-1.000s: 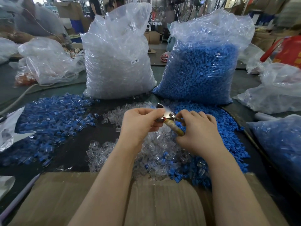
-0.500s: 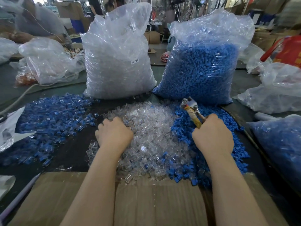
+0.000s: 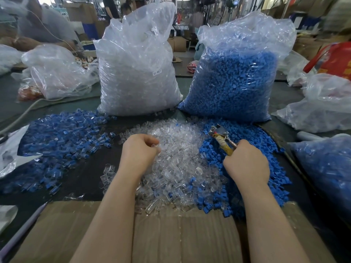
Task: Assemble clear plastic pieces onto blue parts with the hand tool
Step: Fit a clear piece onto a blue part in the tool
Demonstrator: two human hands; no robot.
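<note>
Head view: left hand [image 3: 139,151] curled over the near-left edge of the heap of clear plastic pieces [image 3: 176,162], fingertips pinching one clear piece [image 3: 154,146] at the top of the knuckles. Right hand [image 3: 247,164] wrapped around the handles of the hand tool [image 3: 223,138], metal head sticking up and away from the fist, tape-wound handle running down into the palm. Under and around that fist, spread loose, the pile of blue parts [image 3: 252,137], touching the clear heap on its left side. Well to the left of the left hand, a separate spread of blue-and-clear assembled pieces [image 3: 60,133] on the dark table [image 3: 79,175]. Beyond both hands, upright, a big bag of clear pieces [image 3: 136,69] and, just beside it, a big bag of blue parts [image 3: 237,76]. Beneath the forearms, flat cardboard [image 3: 171,234]. Right of the tool hand, another bag with blue contents [image 3: 326,168]
</note>
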